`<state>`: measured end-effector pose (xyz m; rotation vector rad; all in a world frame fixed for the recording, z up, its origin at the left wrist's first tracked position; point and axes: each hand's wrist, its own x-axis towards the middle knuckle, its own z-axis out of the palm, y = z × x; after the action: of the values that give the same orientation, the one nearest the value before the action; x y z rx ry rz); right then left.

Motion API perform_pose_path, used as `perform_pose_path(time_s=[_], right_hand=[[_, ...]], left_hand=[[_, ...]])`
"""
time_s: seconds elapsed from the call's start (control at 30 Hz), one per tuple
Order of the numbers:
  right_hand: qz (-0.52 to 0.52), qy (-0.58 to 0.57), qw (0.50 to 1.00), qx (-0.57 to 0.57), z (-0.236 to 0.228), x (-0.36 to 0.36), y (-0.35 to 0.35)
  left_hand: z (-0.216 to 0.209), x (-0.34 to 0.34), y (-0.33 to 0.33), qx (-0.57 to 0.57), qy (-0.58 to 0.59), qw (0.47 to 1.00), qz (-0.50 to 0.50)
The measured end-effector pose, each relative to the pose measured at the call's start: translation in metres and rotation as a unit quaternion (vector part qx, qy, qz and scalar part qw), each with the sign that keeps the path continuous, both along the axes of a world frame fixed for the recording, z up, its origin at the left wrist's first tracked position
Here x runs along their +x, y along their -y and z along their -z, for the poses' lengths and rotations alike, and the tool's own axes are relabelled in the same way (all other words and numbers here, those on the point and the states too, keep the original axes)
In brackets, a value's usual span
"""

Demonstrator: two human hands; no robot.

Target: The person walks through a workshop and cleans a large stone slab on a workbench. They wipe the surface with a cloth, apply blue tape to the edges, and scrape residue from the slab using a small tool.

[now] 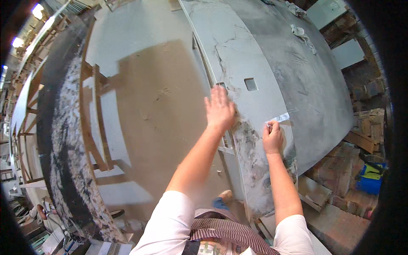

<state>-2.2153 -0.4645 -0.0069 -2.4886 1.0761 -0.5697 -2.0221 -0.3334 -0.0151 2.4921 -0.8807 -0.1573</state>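
A long white stone slab with dark veins runs from the far side toward my body. My left hand lies over its left edge, slightly blurred, fingers stretched forward. The fingertips reach a small cutout, which they partly cover. Farther right, a second square cutout shows fully. My right hand is closed in a pinch near the slab's right edge. From its fingers a thin shiny strip sticks out to the right; its exact kind is not clear.
A grey dusty tabletop extends right of the slab, with a crumpled white cloth at its far side. Left stand a wooden frame and a black-and-white patterned slab. A blue container and wooden boards sit at right.
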Motion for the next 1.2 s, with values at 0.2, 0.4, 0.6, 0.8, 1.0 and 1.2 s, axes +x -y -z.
perform_pose_path(time_s=[0.2,0.4,0.6,0.8,1.0,1.2], right_hand=[[-0.001,-0.057,0.997,-0.053,-0.004,0.005,-0.003],[0.01,-0.049,0.998,-0.032,-0.003,0.004,-0.002],[0.016,-0.044,0.999,-0.026,-0.001,0.005,-0.003],[0.024,-0.043,0.999,-0.015,0.009,-0.003,0.006],[-0.009,-0.028,0.999,-0.046,0.016,-0.008,0.01],[0.008,-0.015,1.0,-0.011,0.011,-0.005,0.007]], left_hand=[[0.035,-0.027,0.002,-0.286,-0.33,0.892,-0.115],[0.019,-0.117,-0.042,-0.246,-0.292,0.924,-0.027],[0.006,-0.138,-0.067,-0.203,-0.239,0.948,0.05],[0.011,-0.109,-0.067,-0.275,-0.231,0.932,0.041],[0.017,-0.091,-0.062,-0.328,-0.249,0.911,0.022],[0.017,-0.125,-0.079,-0.343,-0.265,0.9,0.045]])
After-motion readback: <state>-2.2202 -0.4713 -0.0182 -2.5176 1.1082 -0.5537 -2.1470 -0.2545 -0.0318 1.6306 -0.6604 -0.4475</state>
